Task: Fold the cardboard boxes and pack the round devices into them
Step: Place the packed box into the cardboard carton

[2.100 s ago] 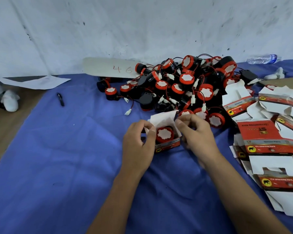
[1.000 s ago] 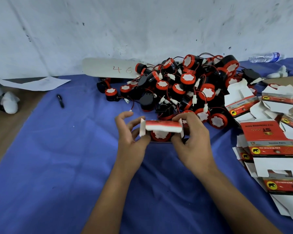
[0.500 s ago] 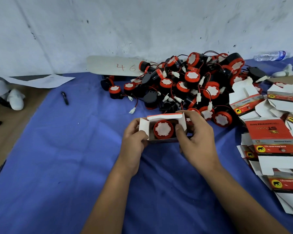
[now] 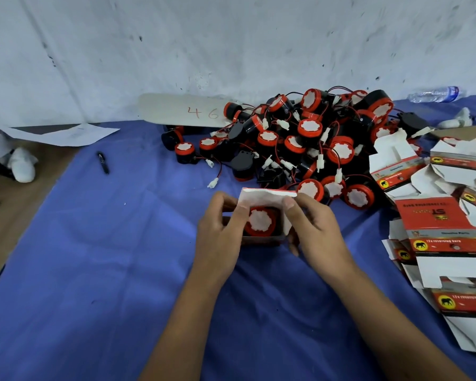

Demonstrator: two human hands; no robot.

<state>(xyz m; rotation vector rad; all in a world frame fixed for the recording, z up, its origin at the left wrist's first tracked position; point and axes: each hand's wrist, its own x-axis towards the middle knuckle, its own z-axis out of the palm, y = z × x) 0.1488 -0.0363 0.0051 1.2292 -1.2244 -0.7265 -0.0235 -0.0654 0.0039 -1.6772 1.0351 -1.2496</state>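
I'm closing the box (image 4: 261, 237) at the frame's centre, with one round device (image 4: 259, 222) already seated inside. My left hand (image 4: 220, 232) grips its left side while my right hand (image 4: 311, 226) pinches the raised white flap (image 4: 264, 198). Next, I judge, that flap must fold down and tuck in.

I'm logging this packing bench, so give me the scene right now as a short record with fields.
surface: blue cloth
box in hand: open box, top flap up
contents: one round device, white face showing
left hand: grips the box's left side
right hand: pinches the top flap
unpacked stock: pile of devices behind the box
flat boxes: heaped at right
other: pen, water bottle
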